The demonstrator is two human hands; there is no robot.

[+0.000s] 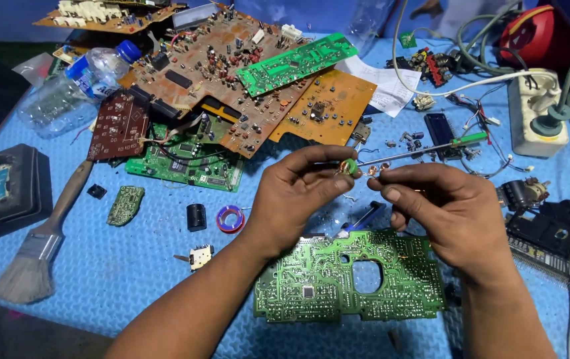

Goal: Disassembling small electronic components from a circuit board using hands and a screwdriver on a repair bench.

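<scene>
Desk covered by a blue textured foam mat with a diamond-grid emboss. Upper left: heap of flat circuit boards, mostly brown and orange phenolic, studded with small components, with a bright green strip board lying on top. Near centre bottom, a green printed board lies solder side up, irregular outline, with a rounded cutout in the middle; it sits directly below both hands. Left edge: flat paintbrush, wooden handle, metal ferrule, grey splayed bristles. Clear plastic bottle with blue cap lies on its side beside the heap. Left hand has fingers closed, pinching a small green ring-shaped coil between thumb and forefinger, held in the air above the green board. Right hand has fingers curled in, thumb and forefinger pinching a small copper-coloured part just beside the coil, nearly touching it. A thin metal rod with a green handle lies just behind the fingertips. Small red-and-blue wire spool lies flat on the mat, left of the left hand.
</scene>
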